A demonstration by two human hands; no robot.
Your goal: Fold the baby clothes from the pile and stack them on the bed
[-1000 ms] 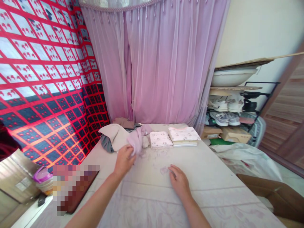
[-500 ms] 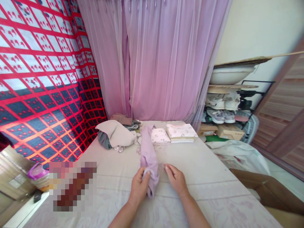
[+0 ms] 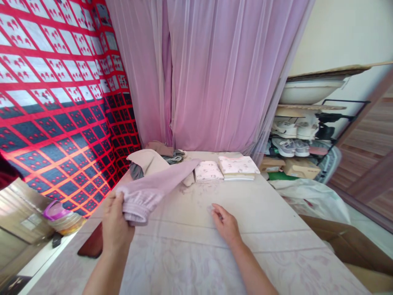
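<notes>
Grey garment [image 3: 137, 170] mostly covered by beige cloth [image 3: 152, 160]; brown box [image 3: 357, 250] cut off at right edge.

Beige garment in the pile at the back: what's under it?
Under the beige garment a grey garment shows at its left edge, lying on the bed sheet. How far it reaches beneath, and anything else there, is covered.

Bare forearms, no sleeves; left hand [image 3: 116, 223], right hand [image 3: 226, 224] ungloved.
</notes>
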